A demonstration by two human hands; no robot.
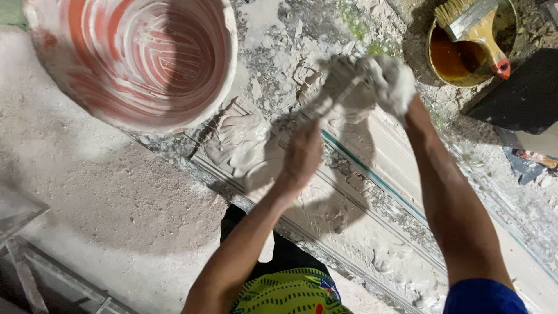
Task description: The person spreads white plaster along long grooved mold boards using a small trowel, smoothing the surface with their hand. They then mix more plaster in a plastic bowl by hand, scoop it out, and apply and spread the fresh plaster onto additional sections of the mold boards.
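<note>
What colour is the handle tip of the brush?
Red, on the brush lying across the small can; head view.

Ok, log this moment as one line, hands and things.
left hand: in wet plaster on long mould | right hand: plaster-coated, gripping clump | red bucket beside | brush on tin

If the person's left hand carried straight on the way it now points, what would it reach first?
The left hand points up and slightly right, so it would likely first meet the plaster-coated clump gripped by the right hand; depth is unclear, though.
</note>
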